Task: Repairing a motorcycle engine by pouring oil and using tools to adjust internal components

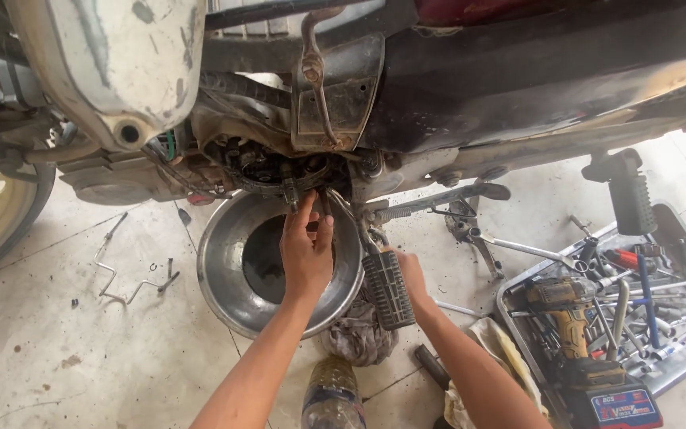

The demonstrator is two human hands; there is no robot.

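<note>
- Under the motorcycle engine (279, 171), your left hand (306, 254) reaches up; its fingers (308, 208) pinch closed around a small part of the greasy fitting (289, 189) at the engine's underside.
- That fitting lies at twelve o'clock from your left palm, touching the fingertips, its long axis roughly vertical.
- Your right hand (411, 274) sits at three o'clock from the left, behind the ribbed footpeg (389, 287); you cannot tell how far its fingers are open or whether they grip anything.
- The left hand is the nearer one to the fitting.
- A metal drain pan (224, 278) rests on the floor directly below both hands.
- A tool tray (680, 349) with a cordless drill (569, 318) lies at four o'clock, well apart.
</note>
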